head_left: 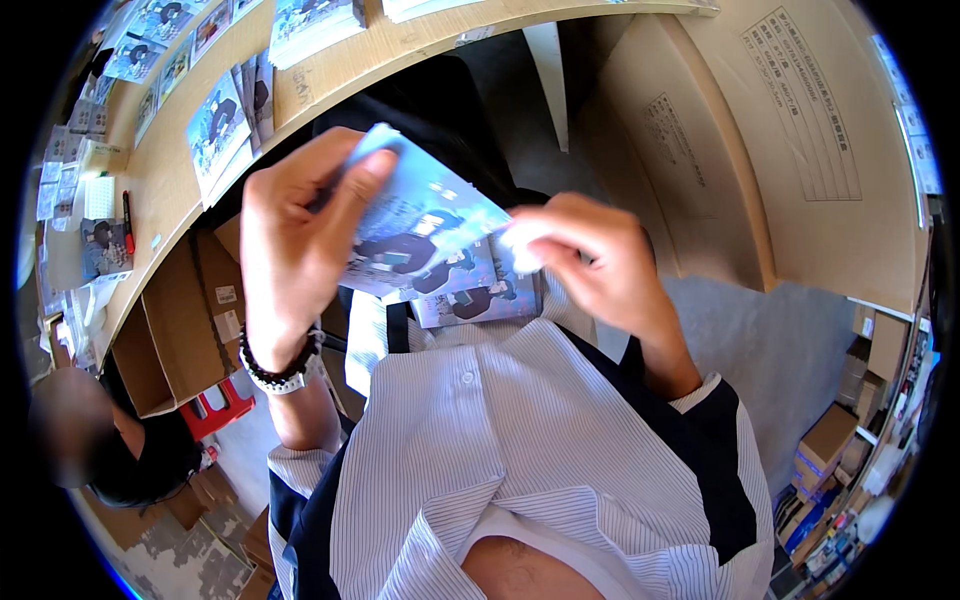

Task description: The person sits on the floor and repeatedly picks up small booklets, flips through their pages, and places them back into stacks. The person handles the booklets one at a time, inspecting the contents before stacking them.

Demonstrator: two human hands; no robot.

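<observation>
My left hand [295, 240] grips a small stack of glossy blue photo cards [420, 235], thumb and fingers wrapped over its left edge. My right hand [590, 255] pinches the right corner of the top card between thumb and fingertips. Another card of the same kind [480, 298] shows just below the stack, fanned out under it. Both hands are held close in front of my chest, above a striped shirt. A beaded bracelet sits on my left wrist.
A wooden table [330, 85] curves along the top left, carrying piles of similar cards [220, 125], a red pen [128, 215] and small sheets. Open cardboard boxes [175, 330] stand under it. A large flat carton [760, 140] lies right. Another person [95, 440] crouches lower left.
</observation>
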